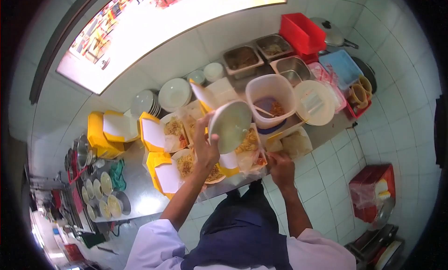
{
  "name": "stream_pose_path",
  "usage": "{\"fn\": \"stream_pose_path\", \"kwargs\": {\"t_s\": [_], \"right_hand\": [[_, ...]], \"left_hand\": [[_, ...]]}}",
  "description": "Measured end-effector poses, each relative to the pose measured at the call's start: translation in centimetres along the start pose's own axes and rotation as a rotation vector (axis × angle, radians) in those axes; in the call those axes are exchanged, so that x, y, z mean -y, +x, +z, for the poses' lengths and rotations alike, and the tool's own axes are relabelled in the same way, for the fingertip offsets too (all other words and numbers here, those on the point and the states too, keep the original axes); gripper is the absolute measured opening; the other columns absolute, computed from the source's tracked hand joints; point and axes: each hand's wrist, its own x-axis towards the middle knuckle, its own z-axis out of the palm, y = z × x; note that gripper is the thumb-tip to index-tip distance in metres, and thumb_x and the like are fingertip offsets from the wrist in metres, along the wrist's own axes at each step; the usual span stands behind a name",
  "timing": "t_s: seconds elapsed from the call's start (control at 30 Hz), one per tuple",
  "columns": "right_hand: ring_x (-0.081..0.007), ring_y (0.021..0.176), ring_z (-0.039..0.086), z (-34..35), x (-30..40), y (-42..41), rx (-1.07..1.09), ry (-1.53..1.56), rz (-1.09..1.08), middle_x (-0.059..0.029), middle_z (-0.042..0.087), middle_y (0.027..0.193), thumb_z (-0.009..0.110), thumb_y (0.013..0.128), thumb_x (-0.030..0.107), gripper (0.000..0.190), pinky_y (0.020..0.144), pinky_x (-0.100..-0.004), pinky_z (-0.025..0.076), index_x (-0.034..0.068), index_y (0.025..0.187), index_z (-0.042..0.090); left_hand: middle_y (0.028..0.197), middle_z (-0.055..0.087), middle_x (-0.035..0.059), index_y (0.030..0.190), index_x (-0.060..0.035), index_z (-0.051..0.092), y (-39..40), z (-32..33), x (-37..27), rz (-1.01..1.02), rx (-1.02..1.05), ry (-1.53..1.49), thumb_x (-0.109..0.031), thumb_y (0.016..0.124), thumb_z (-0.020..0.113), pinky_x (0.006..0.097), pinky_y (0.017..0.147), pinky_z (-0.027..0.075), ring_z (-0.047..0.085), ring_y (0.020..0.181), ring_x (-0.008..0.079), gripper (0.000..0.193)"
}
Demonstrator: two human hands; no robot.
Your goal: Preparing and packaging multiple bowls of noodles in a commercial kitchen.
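Observation:
My left hand (206, 147) grips a white bowl (232, 126) by its side and holds it tilted above the food boxes. The bowl's inside looks pale green and shiny. My right hand (282, 168) has curled fingers beside the right corner of a takeaway box with noodles (249, 140); whether it pinches the box or its plastic is hard to see. That box also holds a small bag of red sauce (260, 161). Further left stand open yellow-and-white boxes, including one with noodles (173, 126) and a nearer one (185, 165). On the right, another box (295, 144) contains plastic bags.
A white plastic tub (269, 98) with a spoon and brown food stands behind, next to a round lid (315, 102). Steel food pans (243, 58) line the wall. Stacked plates (143, 102), yellow boxes (101, 133) and several small bowls (113, 205) occupy the left.

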Motion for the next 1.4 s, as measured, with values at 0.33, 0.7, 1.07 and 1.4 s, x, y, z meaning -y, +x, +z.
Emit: {"fn": "stream_pose_path", "kwargs": {"t_s": [0.33,0.7,1.07,1.4], "right_hand": [[-0.005,0.061,0.05,1.8,8.3,-1.3,0.032,1.008,0.285,-0.0032,0.062,0.099,0.054,0.1,0.005,0.03,0.049,-0.0202,0.042,0.001,0.129,0.06],[-0.0051,0.051,0.042,22.6,31.6,-10.6,0.663,1.679,0.271,-0.0076,0.063,0.119,0.057,0.103,0.011,0.023,0.044,-0.0194,0.035,0.001,0.124,0.057],[-0.0094,0.057,0.052,35.7,52.1,-15.1,0.85,1.002,-0.146,-0.003,0.058,0.083,0.068,0.096,0.01,0.014,0.048,-0.021,0.039,0.0,0.105,0.065],[-0.0297,0.076,0.068,55.5,68.5,-23.1,1.002,0.13,-0.82,-0.0162,0.07,0.101,0.064,0.092,0.007,0.015,0.072,-0.0387,0.053,0.004,0.105,0.072]], "left_hand": [[0.151,0.042,0.0127,0.152,-0.0044,0.035,-10.2,-18.9,-4.1,-0.669,-0.411,-1.295,-0.053,0.107,0.038,0.0379,0.119,0.028,0.038,0.141,0.0217,0.066],[0.146,0.045,0.0098,0.148,-0.0129,0.033,-40.5,-53.5,1.0,-0.471,-1.489,-0.538,-0.062,0.102,0.042,0.0435,0.112,0.04,0.045,0.136,0.0234,0.068],[0.141,0.049,0.0117,0.144,-0.0163,0.036,-52.0,-81.1,20.7,-0.706,-1.607,-0.515,-0.064,0.098,0.05,0.0509,0.085,0.056,0.057,0.123,0.0295,0.068],[0.123,0.058,0.0128,0.146,-0.0019,0.035,-52.2,-83.8,24.7,-0.987,-1.256,-0.235,-0.035,0.105,0.054,0.0313,0.066,0.059,0.064,0.107,0.0242,0.056]]}}
